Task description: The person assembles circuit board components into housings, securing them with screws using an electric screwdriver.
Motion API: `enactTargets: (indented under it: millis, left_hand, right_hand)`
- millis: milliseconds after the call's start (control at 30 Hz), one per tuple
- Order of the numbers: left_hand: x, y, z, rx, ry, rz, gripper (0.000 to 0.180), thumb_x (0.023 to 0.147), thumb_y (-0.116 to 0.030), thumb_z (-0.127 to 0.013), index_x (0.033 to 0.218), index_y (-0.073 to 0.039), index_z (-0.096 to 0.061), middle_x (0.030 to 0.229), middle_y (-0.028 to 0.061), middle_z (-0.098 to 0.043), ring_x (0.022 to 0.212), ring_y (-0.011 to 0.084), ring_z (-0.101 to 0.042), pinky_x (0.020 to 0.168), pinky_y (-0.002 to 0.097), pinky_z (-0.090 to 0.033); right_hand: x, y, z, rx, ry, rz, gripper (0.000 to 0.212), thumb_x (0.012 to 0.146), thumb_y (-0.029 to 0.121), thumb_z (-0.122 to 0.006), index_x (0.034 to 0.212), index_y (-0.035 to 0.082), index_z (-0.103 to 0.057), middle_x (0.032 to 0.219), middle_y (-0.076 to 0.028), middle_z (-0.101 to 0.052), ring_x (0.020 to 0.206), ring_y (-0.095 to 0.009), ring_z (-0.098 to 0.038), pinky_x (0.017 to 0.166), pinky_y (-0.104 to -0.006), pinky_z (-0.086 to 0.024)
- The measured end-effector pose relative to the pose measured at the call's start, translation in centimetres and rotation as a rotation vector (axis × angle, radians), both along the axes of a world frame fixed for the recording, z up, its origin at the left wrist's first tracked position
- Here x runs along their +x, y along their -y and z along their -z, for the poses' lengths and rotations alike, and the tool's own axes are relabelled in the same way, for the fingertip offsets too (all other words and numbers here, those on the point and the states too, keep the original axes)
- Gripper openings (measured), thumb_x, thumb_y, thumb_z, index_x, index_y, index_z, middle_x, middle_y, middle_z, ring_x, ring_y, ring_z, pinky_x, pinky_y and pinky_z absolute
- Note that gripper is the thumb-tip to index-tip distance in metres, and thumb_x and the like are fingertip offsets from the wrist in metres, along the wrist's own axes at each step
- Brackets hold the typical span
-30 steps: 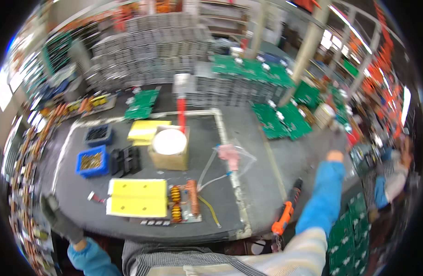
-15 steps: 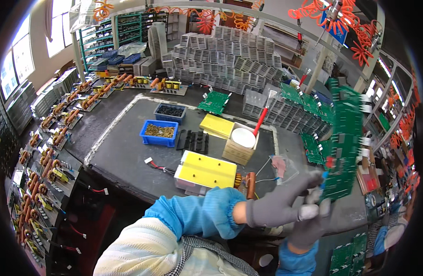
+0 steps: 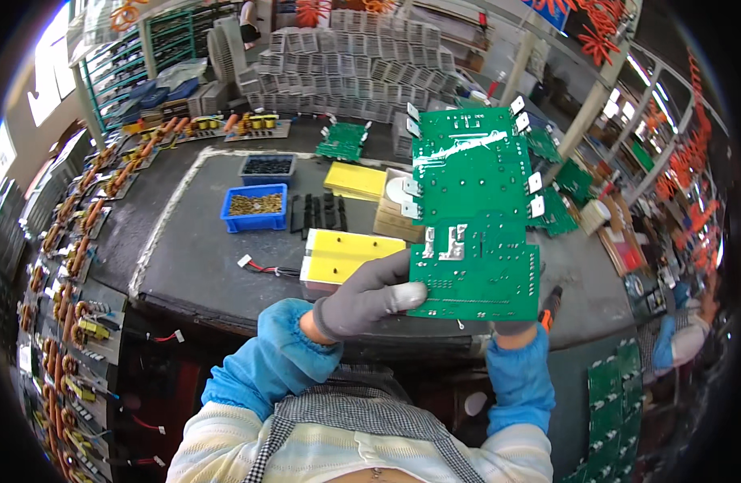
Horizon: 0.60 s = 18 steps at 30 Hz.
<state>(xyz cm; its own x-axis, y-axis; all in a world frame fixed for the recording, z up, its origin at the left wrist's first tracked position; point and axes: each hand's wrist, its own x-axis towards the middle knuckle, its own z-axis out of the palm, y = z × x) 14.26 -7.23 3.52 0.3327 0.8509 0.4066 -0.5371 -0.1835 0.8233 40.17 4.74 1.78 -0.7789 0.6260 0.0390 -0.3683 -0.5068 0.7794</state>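
L grip point(image 3: 369, 296) closed on lower L edge of green PCB point(image 3: 475, 201), thumb point(image 3: 408, 296) in front, rest running behind. R grip point(image 3: 515, 328) mostly hidden behind PCB's bottom R corner; can't tell how far it's closed. PCB held up over surface point(image 3: 193, 266), white tabs point(image 3: 535, 183) along both sides. Yellow-topped unit point(image 3: 350, 253) just L of PCB; blue bin point(image 3: 256, 222) w/ brass-coloured bits point(image 3: 256, 204) farther back, next to blk parts point(image 3: 318, 213).

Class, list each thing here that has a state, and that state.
Green circuit board: held up
Left hand: gloved, gripping the board
Right hand: gloved, mostly hidden behind the board
Bright blue bin: open, holding brass-coloured pieces
Blue-grey bin: open, holding black pieces
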Motion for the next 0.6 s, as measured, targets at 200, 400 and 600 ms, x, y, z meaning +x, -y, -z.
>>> enactTargets:
  millis: [200, 400, 600]
  left_hand:
    - [-1.9, 0.0, 2.5, -0.002, -0.091, 0.192, 0.059, 0.101, -0.028, -0.059, 0.148, 0.005, -0.043, 0.146, 0.0127, -0.052, 0.134, 0.0197, -0.047, 0.114, 0.0361, -0.035]
    - [-2.7, -0.5, 3.4, -0.054, -0.206, 0.190, 0.058, 0.100, -0.024, -0.061, 0.148, 0.006, -0.044, 0.150, 0.0114, -0.049, 0.137, 0.0204, -0.045, 0.115, 0.0360, -0.032]
    - [-4.2, -1.9, 4.5, -0.056, -0.147, 0.158, 0.056, 0.102, -0.023, -0.060, 0.145, 0.008, -0.044, 0.142, 0.0116, -0.054, 0.130, 0.0208, -0.051, 0.110, 0.0365, -0.039]
  right_hand:
    - [-6.2, 4.4, -4.0, 1.578, 0.848, 0.203, 0.128, 0.065, 0.061, -0.087, 0.158, 0.005, -0.020, 0.152, -0.028, -0.038, 0.138, -0.042, -0.043, 0.111, -0.0593, -0.042]
    - [-6.4, 5.2, -4.2, 1.416, 0.935, 0.087, 0.129, 0.061, 0.049, -0.092, 0.158, 0.004, -0.020, 0.148, -0.032, -0.041, 0.137, -0.047, -0.044, 0.109, -0.0617, -0.044]
    - [-9.2, 7.0, -4.9, 1.371, 1.178, 0.226, 0.124, 0.067, 0.056, -0.087, 0.158, 0.004, -0.022, 0.148, -0.031, -0.041, 0.140, -0.045, -0.041, 0.111, -0.0588, -0.044]
